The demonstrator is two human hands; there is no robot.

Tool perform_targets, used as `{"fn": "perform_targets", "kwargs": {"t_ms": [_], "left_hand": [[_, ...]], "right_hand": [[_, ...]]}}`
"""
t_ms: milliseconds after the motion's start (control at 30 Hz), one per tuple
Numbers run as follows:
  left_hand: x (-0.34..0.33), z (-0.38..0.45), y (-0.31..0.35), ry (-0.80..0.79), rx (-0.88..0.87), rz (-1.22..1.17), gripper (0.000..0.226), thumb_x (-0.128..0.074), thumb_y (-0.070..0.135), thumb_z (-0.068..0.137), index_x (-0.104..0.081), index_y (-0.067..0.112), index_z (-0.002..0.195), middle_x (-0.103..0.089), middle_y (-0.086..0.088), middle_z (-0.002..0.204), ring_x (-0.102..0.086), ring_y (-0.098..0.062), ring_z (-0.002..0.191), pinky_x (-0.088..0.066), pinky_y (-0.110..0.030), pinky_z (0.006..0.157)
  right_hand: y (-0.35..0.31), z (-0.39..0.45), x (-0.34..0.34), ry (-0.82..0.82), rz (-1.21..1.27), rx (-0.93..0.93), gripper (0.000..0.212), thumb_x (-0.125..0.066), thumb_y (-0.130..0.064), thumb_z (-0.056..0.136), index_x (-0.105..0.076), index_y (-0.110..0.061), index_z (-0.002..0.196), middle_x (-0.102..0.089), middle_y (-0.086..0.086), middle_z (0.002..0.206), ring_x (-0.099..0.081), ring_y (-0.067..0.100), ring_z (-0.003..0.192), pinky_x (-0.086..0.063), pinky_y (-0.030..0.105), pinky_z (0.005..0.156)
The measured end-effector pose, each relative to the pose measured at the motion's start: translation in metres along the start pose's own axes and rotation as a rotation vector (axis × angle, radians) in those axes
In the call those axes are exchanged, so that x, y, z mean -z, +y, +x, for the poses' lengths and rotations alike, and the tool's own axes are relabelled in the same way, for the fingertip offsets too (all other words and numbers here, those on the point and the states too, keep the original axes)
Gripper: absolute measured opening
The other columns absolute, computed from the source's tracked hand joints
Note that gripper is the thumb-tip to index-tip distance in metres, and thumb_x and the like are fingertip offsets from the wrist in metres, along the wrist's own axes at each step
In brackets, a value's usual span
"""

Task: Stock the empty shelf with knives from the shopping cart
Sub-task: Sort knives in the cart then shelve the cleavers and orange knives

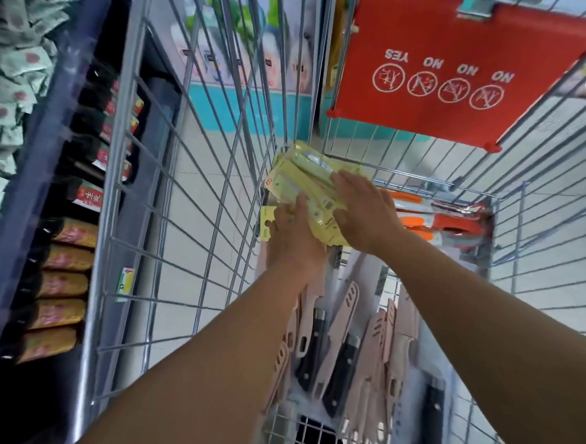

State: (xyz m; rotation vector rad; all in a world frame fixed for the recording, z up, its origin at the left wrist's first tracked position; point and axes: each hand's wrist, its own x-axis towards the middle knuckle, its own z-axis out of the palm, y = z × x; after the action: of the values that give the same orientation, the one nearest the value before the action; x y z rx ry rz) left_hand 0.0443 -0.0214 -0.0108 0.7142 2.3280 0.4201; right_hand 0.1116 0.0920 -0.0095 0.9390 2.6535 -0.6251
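I look down into a wire shopping cart point(190, 188). Both my hands hold a stack of yellow-packaged knives point(301, 181) near the cart's far end. My left hand point(292, 237) grips the stack's near left edge by the hang tabs. My right hand point(364, 212) lies flat on top of the stack with fingers curled over it. Below my forearms lie pink-sheathed knives point(344, 314) and black-handled knives point(342, 372) on the cart floor. Orange-handled knives point(432, 221) lie at the far right of the cart.
A red child-seat flap point(459, 67) with warning icons hangs at the cart's far end. To the left, store shelves hold brown packets point(64, 290) and pale green packets point(13, 67). Pale floor tiles show through the wire.
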Motion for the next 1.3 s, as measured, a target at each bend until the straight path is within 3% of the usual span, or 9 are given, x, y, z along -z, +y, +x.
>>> {"fn": "perform_targets", "kwargs": {"t_ms": [300, 567, 700, 867, 967, 1067, 1167, 1233, 1300], "left_hand": [[-0.013, -0.069, -0.020, 0.024, -0.214, 0.114, 0.066, -0.050, 0.017, 0.093, -0.016, 0.022, 0.149, -0.019, -0.007, 0.149, -0.030, -0.028, 0.132, -0.039, -0.043, 0.102], [-0.040, -0.152, -0.056, -0.180, -0.259, 0.340, 0.071, -0.051, 0.019, 0.095, -0.007, 0.021, 0.152, -0.005, -0.010, 0.156, -0.020, -0.031, 0.139, -0.031, -0.041, 0.106], [-0.055, -0.170, -0.077, -0.236, -0.273, 0.411, 0.074, -0.054, 0.021, 0.093, -0.009, 0.026, 0.151, -0.012, -0.012, 0.154, -0.022, -0.034, 0.137, -0.029, -0.041, 0.111], [-0.067, -0.179, -0.093, -0.265, -0.298, 0.499, 0.073, -0.052, 0.020, 0.091, -0.010, 0.024, 0.151, -0.010, -0.009, 0.154, -0.013, -0.034, 0.140, -0.017, -0.043, 0.117], [-0.074, -0.178, -0.093, -0.231, -0.306, 0.512, 0.064, -0.051, 0.025, 0.092, -0.021, 0.022, 0.148, -0.011, -0.008, 0.155, -0.012, -0.034, 0.141, -0.016, -0.045, 0.116], [-0.082, -0.180, -0.083, -0.213, -0.334, 0.468, 0.058, -0.054, 0.028, 0.091, -0.030, 0.019, 0.143, -0.025, -0.010, 0.145, -0.022, -0.033, 0.135, -0.028, -0.042, 0.111], [-0.090, -0.182, -0.082, -0.247, -0.349, 0.443, 0.060, -0.056, 0.029, 0.091, -0.029, 0.025, 0.144, -0.029, -0.007, 0.139, -0.024, -0.030, 0.133, -0.035, -0.040, 0.106], [-0.092, -0.182, -0.085, -0.248, -0.365, 0.444, 0.063, -0.057, 0.027, 0.090, -0.027, 0.027, 0.146, -0.031, -0.006, 0.137, -0.027, -0.027, 0.129, -0.036, -0.038, 0.105], [-0.090, -0.184, -0.086, -0.254, -0.366, 0.432, 0.065, -0.058, 0.025, 0.090, -0.027, 0.027, 0.147, -0.030, -0.005, 0.137, -0.028, -0.026, 0.127, -0.035, -0.036, 0.104]], "right_hand": [[-0.018, -0.091, -0.028, 0.082, 0.167, -0.028, 0.062, -0.052, -0.021, 0.092, -0.027, -0.018, 0.149, -0.023, 0.005, 0.157, -0.025, 0.026, 0.142, -0.022, 0.045, 0.115], [-0.022, -0.193, -0.081, -0.071, 0.198, -0.165, 0.062, -0.051, -0.020, 0.093, -0.024, -0.020, 0.150, -0.019, 0.004, 0.158, -0.026, 0.030, 0.141, -0.027, 0.044, 0.113], [-0.020, -0.232, -0.099, -0.155, 0.215, -0.245, 0.066, -0.052, -0.019, 0.093, -0.021, -0.021, 0.151, -0.017, 0.004, 0.158, -0.026, 0.032, 0.140, -0.027, 0.042, 0.114], [-0.017, -0.257, -0.123, -0.246, 0.234, -0.328, 0.071, -0.056, -0.018, 0.092, -0.018, -0.024, 0.151, -0.001, -0.001, 0.161, -0.013, 0.029, 0.146, -0.026, 0.049, 0.115], [-0.017, -0.258, -0.127, -0.188, 0.283, -0.327, 0.071, -0.057, -0.009, 0.089, -0.023, -0.023, 0.150, -0.004, -0.002, 0.160, -0.014, 0.028, 0.146, -0.026, 0.049, 0.115], [-0.017, -0.261, -0.129, -0.063, 0.345, -0.377, 0.063, -0.058, -0.001, 0.085, -0.036, -0.017, 0.143, -0.022, 0.002, 0.154, -0.032, 0.028, 0.137, -0.034, 0.041, 0.111], [-0.016, -0.269, -0.131, -0.057, 0.279, -0.300, 0.039, -0.062, -0.012, 0.086, -0.052, -0.018, 0.123, -0.036, 0.005, 0.137, -0.043, 0.025, 0.122, -0.043, 0.037, 0.101], [-0.016, -0.272, -0.133, -0.219, 0.203, -0.161, 0.026, -0.064, -0.026, 0.086, -0.060, -0.021, 0.111, -0.044, 0.002, 0.124, -0.046, 0.022, 0.117, -0.044, 0.033, 0.094], [-0.019, -0.274, -0.135, -0.386, 0.071, -0.016, 0.029, -0.063, -0.039, 0.085, -0.063, -0.024, 0.110, -0.047, 0.000, 0.123, -0.043, 0.021, 0.118, -0.041, 0.033, 0.096]]}}
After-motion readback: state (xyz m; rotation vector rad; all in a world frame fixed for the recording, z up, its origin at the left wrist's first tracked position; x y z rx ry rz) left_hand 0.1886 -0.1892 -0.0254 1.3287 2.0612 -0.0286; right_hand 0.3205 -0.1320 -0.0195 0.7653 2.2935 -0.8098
